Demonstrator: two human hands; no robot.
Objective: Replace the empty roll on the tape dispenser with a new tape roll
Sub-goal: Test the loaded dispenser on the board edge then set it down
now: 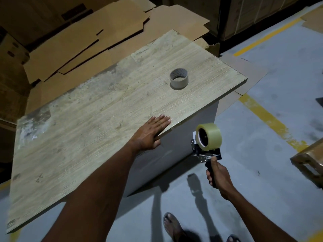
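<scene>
Looks like the swap is basically done. The bare brown cardboard tape core [179, 78] stands on end on the pale wood-grain desk [87, 128], toward the desk's far right corner, so that's 1 roll off. The fresh, glossy clear tape roll [209, 137] sits on the black-and-metal handheld tape dispenser [206, 154], held just off the desk's near right edge. The right hand [218, 177] is wrapped around the dispenser's handle. The left hand [152, 133] lies flat on the desk's edge, fingers straight, holding nothing. Probably only threading the tape end is left, and it's too small to tell if that's done.
</scene>
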